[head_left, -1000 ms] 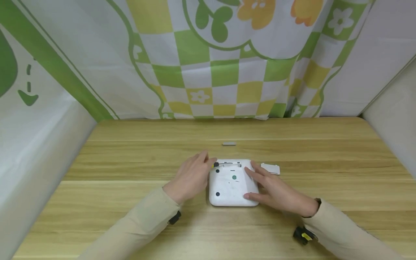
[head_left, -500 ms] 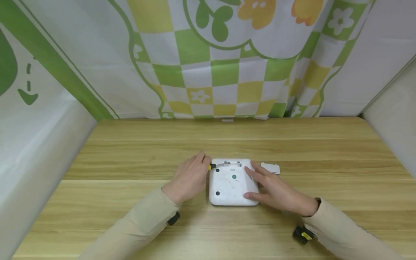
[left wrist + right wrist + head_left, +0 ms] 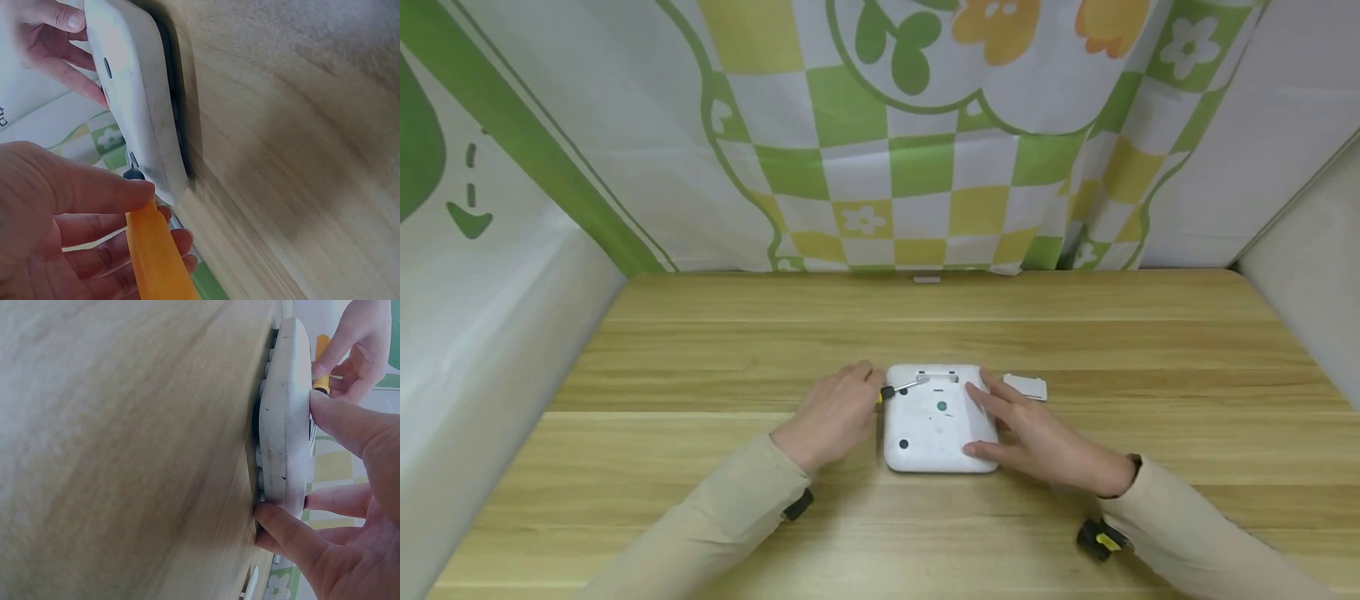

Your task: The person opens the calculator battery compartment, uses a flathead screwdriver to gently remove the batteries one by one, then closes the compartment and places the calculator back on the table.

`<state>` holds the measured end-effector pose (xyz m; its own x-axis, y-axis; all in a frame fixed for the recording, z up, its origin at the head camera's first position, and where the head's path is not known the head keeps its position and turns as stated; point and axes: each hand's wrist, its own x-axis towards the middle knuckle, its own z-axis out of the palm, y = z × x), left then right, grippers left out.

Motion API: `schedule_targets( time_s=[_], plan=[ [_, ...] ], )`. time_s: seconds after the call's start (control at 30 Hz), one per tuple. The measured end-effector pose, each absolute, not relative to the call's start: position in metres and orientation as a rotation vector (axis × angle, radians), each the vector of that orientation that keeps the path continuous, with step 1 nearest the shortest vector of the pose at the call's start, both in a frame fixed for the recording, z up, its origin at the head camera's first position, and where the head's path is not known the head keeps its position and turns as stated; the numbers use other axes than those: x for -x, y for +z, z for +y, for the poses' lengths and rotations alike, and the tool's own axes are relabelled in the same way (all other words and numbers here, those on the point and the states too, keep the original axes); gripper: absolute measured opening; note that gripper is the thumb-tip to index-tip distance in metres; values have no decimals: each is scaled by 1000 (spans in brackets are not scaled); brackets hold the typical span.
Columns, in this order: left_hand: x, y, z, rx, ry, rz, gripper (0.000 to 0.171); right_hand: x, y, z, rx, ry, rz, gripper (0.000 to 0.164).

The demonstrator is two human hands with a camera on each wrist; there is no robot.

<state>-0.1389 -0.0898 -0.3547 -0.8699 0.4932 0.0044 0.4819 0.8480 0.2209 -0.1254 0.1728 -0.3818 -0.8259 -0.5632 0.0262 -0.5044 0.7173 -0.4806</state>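
"What's the setting?"

"A wood-grain table, with a green, yellow and white checked cloth hanging behind its far edge."

"And the thing being worked on?"

"A white device, lying near the middle of the table. Its upward face has dark round spots and, near the far edge, a recessed slot."

"What's the left hand doing?"

"Pinching a screwdriver by its yellow-orange handle. The shaft slants over the device, its tip at the slot's left end; I can't tell whether it touches."

"And the right hand?"

"Gripping the device's right side, thumb on the upward face, fingers round the far corner."

"Anything further out?"

"A small white cover lies just to the device's right, beyond the hand, and a small pale piece sits at the table's far edge, by the cloth's hem. Both arms wear beige sleeves."
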Motion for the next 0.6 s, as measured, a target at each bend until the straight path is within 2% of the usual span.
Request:
schedule_targets(
  time_s=[0.33,0.6],
  plan=[
    [138,-355,-92,-726,375,2994,36,127,-381,173,832,-724,2763,73],
    [137,-355,-97,-684,414,3036,17,127,-381,172,832,-722,2772,73]
  ],
)
